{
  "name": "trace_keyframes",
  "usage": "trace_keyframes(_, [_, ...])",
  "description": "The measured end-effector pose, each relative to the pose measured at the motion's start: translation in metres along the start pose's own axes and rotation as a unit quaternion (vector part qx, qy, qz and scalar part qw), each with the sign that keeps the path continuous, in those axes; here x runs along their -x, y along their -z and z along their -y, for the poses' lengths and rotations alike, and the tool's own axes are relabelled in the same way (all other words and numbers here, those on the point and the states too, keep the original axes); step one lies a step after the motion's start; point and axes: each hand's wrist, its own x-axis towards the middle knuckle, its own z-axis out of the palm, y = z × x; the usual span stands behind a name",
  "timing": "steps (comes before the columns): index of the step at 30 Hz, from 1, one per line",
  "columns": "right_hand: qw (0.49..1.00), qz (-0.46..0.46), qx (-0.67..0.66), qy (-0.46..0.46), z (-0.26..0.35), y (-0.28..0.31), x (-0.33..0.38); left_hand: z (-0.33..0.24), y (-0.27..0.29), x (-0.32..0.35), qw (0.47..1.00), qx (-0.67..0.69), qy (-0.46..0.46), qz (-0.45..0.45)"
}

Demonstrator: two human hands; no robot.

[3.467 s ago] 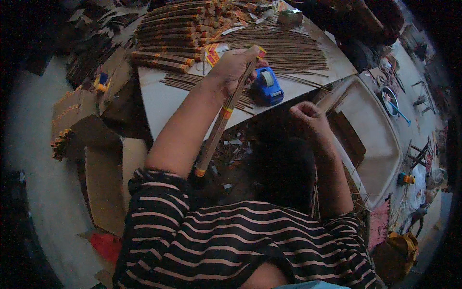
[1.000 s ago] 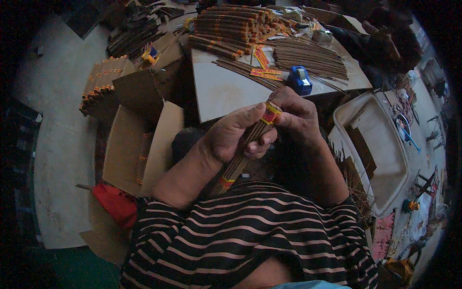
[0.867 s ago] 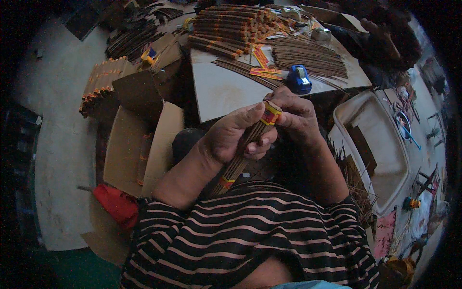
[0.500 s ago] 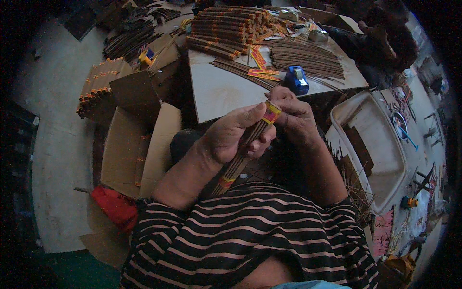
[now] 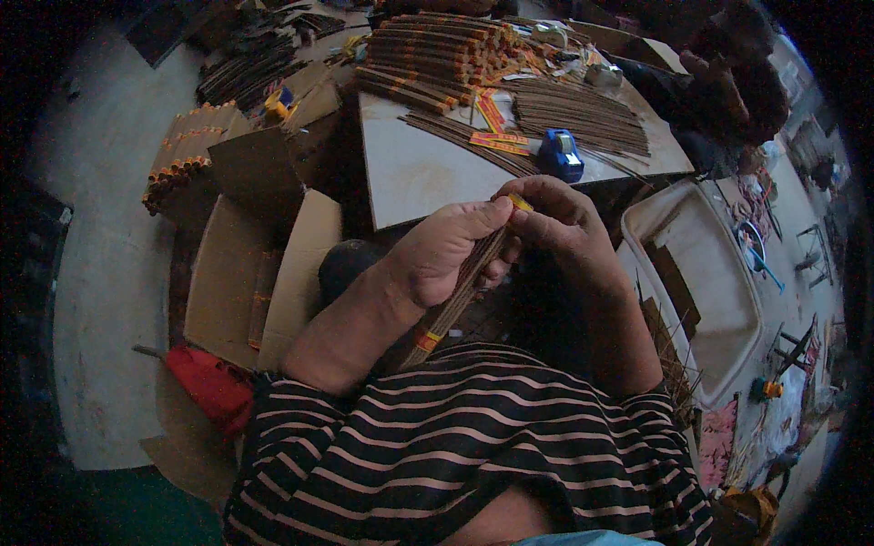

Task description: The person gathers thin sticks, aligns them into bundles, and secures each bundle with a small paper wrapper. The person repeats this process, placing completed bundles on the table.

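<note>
A bundle of thin brown incense sticks [image 5: 458, 302] slants up and away from my striped shirt. My left hand [image 5: 437, 257] is closed round its upper half, thumb laid along the sticks. At the far end is a yellow-and-red paper band [image 5: 520, 203], mostly covered by fingers. My right hand [image 5: 566, 223] pinches that banded end between thumb and curled fingers, close to my left thumb tip. A second yellow-and-red band [image 5: 427, 342] circles the bundle's near end.
Beyond my hands, a white table [image 5: 410, 173] bears stacked banded bundles [image 5: 428, 50], loose sticks [image 5: 583, 114], paper labels [image 5: 498, 140] and a blue tape dispenser [image 5: 560, 155]. An open cardboard box [image 5: 218, 282] stands left, a white tub [image 5: 742, 309] right. Another person [image 5: 728, 82] sits far right.
My right fingers have curled over the bundle's banded far end, covering more of the band. My left hand keeps its hold, its thumb a little nearer the tip.
</note>
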Motion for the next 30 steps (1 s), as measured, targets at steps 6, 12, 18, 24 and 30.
trace_keyframes(6, [0.997,-0.065,0.024,0.019,-0.002,-0.013,-0.004,0.005,0.003,-0.003,1.000,-0.011,-0.011,-0.021])
trace_keyframes(12, [0.996,-0.085,0.033,0.005,-0.003,-0.013,-0.007,0.002,-0.010,-0.001,0.999,0.023,-0.017,-0.029])
trace_keyframes(18, [0.978,0.043,-0.155,0.133,-0.032,0.002,-0.011,-0.004,-0.004,0.002,0.999,-0.034,-0.005,0.011])
trace_keyframes(24, [0.987,0.032,-0.071,0.137,-0.041,0.011,-0.018,-0.006,0.003,-0.001,0.995,0.034,0.015,0.091])
trace_keyframes(30, [0.975,-0.103,-0.182,0.079,-0.055,0.026,-0.028,-0.075,-0.002,0.001,0.949,-0.126,-0.284,0.052])
